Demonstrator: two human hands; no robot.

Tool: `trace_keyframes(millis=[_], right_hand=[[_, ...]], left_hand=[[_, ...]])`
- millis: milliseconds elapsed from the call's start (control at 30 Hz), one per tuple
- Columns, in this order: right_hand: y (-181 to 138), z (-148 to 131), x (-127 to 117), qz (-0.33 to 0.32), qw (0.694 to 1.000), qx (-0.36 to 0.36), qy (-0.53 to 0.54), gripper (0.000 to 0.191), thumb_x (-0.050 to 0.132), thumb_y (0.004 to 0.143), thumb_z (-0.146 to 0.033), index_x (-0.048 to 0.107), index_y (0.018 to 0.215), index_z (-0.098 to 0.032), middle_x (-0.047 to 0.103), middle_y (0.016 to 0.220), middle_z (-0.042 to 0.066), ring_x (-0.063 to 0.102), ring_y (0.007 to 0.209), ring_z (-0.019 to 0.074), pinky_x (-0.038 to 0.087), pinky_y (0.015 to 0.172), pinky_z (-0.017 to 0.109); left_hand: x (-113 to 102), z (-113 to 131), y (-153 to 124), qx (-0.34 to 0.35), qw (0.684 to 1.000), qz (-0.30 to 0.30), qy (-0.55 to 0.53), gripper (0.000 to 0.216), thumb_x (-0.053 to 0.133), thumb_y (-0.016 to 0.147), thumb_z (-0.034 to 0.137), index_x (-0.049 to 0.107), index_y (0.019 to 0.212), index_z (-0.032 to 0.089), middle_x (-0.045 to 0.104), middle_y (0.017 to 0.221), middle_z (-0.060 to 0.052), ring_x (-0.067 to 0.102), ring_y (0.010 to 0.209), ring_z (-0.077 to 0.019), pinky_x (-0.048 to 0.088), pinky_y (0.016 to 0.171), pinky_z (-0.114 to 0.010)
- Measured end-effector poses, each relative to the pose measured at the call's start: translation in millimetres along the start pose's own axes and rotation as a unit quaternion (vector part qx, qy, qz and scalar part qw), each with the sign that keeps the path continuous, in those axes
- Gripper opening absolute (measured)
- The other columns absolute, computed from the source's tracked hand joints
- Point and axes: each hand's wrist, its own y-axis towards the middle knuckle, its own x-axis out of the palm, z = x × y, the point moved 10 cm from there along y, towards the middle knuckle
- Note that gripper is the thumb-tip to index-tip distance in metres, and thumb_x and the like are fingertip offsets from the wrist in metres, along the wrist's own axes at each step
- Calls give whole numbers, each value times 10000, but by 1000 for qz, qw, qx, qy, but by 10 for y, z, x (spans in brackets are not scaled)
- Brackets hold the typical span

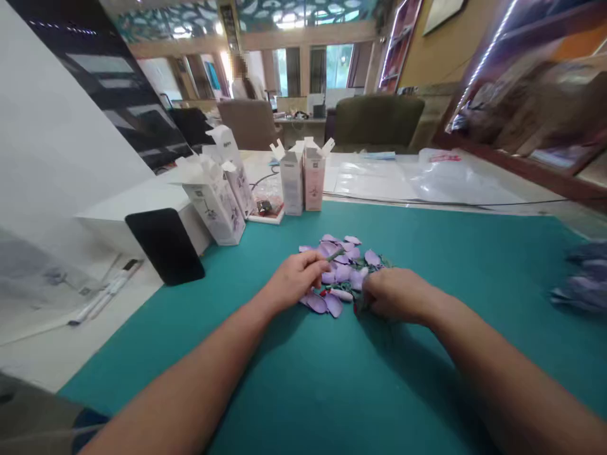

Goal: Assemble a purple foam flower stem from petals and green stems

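Observation:
A loose pile of light purple petals (342, 273) lies on the teal mat, with green stem pieces and a few red bits among them. My left hand (298, 277) is at the pile's left side, closed with thumb and fingers pinching a short green stem (336, 254) that points up and to the right. My right hand (391, 292) reaches into the pile's right side, its fingers curled down and closed. Dark green strands show under it, but what the fingers hold is hidden. A pale pinkish-white petal or bud (342, 294) lies between the two hands.
Open white boxes (218, 212) and a pink box (313, 177) stand beyond the pile. A black tablet-like panel (165, 245) leans at left. Blurred grey-purple pieces (583, 278) lie at the mat's right edge. Clear plastic (446, 180) and chairs are behind; a person is farther back.

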Motion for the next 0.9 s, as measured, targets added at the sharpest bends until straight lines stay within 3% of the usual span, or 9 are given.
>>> trace_keyframes(millis=[300, 500, 600, 700, 900], right_hand=[[24, -44, -3, 15, 1000, -4, 1, 220, 506, 710, -170, 699, 815, -170, 714, 815, 116, 645, 715, 232, 236, 484, 276], [-30, 99, -343, 119, 979, 5, 165, 94, 517, 677, -148, 600, 679, -192, 617, 645, 14, 519, 589, 138, 276, 497, 247], [-22, 172, -445, 175, 933, -13, 316, 102, 515, 682, -154, 594, 732, -195, 585, 628, -19, 493, 575, 120, 328, 516, 234], [-11, 256, -485, 220, 856, -27, 467, 174, 545, 717, -236, 645, 850, -186, 629, 701, -6, 532, 622, 128, 393, 560, 245], [-41, 360, -501, 259, 715, -8, 649, 286, 716, 622, -412, 661, 749, -162, 644, 653, 19, 570, 600, 140, 465, 592, 288]], left_hand=[[42, -30, 2, 1, 1000, -4, -16, 249, 488, 816, 393, 569, 780, 160, 525, 570, 39, 440, 463, -78, 352, 448, -192], [83, -45, -14, -13, 999, -18, -32, 232, 476, 827, 376, 521, 755, 159, 542, 612, 27, 464, 473, -80, 360, 445, -193], [72, 11, -25, 9, 999, -16, -26, 209, 468, 839, 348, 550, 828, 157, 507, 590, 43, 434, 476, -78, 350, 467, -194], [78, 97, -49, 42, 999, -25, -16, 252, 447, 863, 347, 591, 923, 150, 460, 584, 52, 403, 494, -76, 336, 488, -194], [129, 81, -77, 18, 998, -47, -22, 287, 438, 870, 370, 605, 902, 139, 462, 601, 42, 428, 499, -84, 355, 485, -202]])
